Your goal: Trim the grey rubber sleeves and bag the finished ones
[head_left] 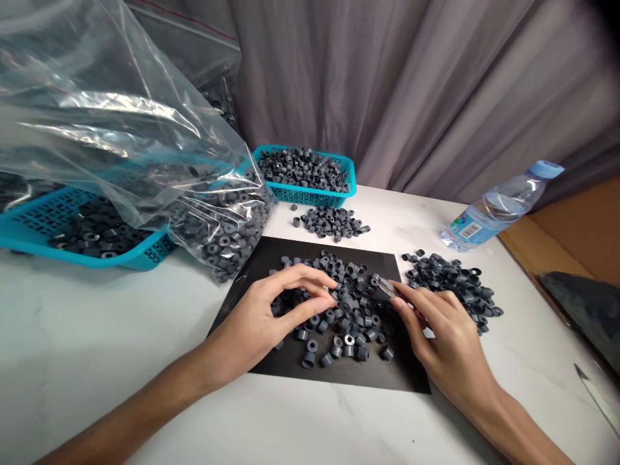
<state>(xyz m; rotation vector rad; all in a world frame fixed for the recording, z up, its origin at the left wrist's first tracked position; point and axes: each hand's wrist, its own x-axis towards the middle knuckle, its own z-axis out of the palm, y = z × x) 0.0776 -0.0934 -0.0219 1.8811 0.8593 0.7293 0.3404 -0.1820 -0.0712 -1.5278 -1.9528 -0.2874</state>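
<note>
A grey curtain (339, 84) hangs in folds behind a white table (159, 349) with faint marbled veins. On the table lies a black sheet (409, 374), its middle covered by a loose heap of small grey cylindrical pieces (345, 325), many showing a hole or hollow at one end.

The person's left hand (264, 320) is over the left part of this heap, fingers curved and the thumb tip near the fingertips; something pale shows by them, but it is too small to tell whether it is gripped. The right hand (448, 336), at the sheet's right side, pinches a small shiny tool (387, 288) between thumb and fingers. Its tip points left and meets or overlaps one of the pieces; whether it holds that piece cannot be told.

Just behind the sheet is a smaller pile (334, 223), and another pile (448, 278) lies beyond the right hand. A turquoise basket (352, 182) full of like pieces stands farther back. At the left, a clear plastic bag (145, 116) partly covers a second turquoise basket (151, 250). A water bottle (498, 206) with a blue cap stands at the right, near brown cardboard (576, 219).
</note>
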